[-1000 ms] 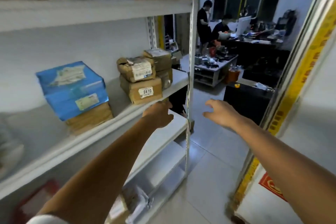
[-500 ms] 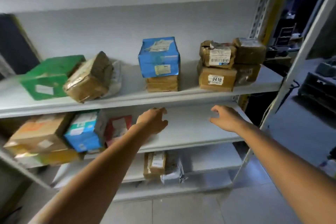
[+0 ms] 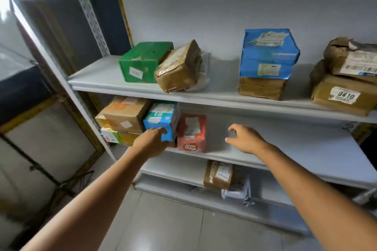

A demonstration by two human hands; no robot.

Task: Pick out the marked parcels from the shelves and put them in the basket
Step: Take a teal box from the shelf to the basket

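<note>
Between our hands, red box (image 3: 191,133). Our left hand (image 3: 152,142) touches small blue box (image 3: 161,119); we cannot tell if it grips. Our right hand (image 3: 245,139) loose, empty

Storeroom: labelled parcels (image 3: 342,96) on shelving (image 3: 214,96)

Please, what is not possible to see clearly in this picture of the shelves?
- Basket: not anywhere in the head view.
- Left hand: its own back hides the fingers at the small blue box, so the grip is unclear.
- Red box: its label is too small and blurred to read.
- Torn brown parcel above the 0410 box: cut off by the right edge.
</note>
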